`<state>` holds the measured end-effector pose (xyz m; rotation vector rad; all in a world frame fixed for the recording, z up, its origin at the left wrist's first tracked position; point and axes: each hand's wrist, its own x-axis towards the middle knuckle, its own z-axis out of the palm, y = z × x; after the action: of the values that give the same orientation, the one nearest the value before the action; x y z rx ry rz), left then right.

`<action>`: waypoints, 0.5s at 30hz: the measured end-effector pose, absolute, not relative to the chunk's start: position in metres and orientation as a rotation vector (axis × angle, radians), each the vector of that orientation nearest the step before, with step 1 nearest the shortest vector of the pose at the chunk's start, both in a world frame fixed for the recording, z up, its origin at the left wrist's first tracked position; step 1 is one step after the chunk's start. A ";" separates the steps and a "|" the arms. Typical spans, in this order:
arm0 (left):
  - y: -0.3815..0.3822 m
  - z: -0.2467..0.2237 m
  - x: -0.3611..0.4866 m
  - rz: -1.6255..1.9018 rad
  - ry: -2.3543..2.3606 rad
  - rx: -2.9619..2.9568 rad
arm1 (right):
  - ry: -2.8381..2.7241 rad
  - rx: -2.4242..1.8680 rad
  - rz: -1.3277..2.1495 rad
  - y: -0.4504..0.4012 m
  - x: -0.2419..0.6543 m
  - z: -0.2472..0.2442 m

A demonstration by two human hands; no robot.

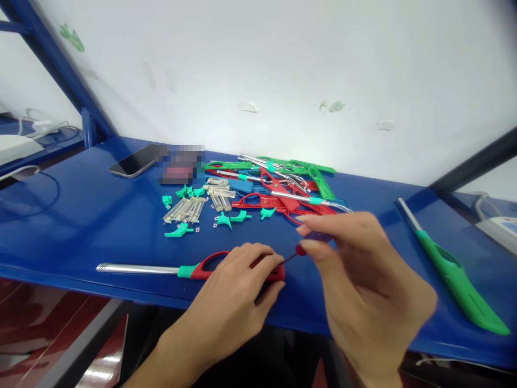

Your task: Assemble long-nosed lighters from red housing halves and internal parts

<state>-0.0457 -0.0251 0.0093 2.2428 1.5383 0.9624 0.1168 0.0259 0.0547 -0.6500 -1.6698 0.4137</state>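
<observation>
A red gas lighter [198,270] with a long metal nozzle lies on the blue table near its front edge, nozzle to the left. My left hand [242,280] is closed over its handle and presses it against the table; part of the handle is hidden under the fingers. My right hand [355,269] pinches the dark purple and red handle of a small screwdriver [300,250]. The thin shaft slants down to the left, and its tip meets the handle's right part beside my left fingers. Whether the tip sits in a screw or a seam I cannot tell.
Behind lies a pile of red, green and blue lighter shells [278,199] with metal nozzles and wires. Left of it are clear fuel tanks [188,210] and teal triggers [180,230]. A phone [139,160] lies at the back left, a green lighter [452,269] at the right.
</observation>
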 end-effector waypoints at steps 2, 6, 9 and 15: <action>-0.024 0.010 -0.046 0.961 1.529 2.218 | -1.674 -0.676 0.375 0.027 0.116 0.054; -0.022 0.010 -0.046 0.951 1.543 2.227 | -1.744 -0.661 0.421 0.027 0.117 0.054; -0.024 0.010 -0.046 0.943 1.554 2.244 | -1.641 -0.621 0.482 0.027 0.115 0.053; -0.026 0.009 -0.045 0.952 1.541 2.202 | -1.758 -0.651 0.332 0.028 0.117 0.051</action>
<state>-0.0450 -0.0261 0.0094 2.2020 1.5409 0.9521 0.1167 0.0284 0.0512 -0.6506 -1.7578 0.3318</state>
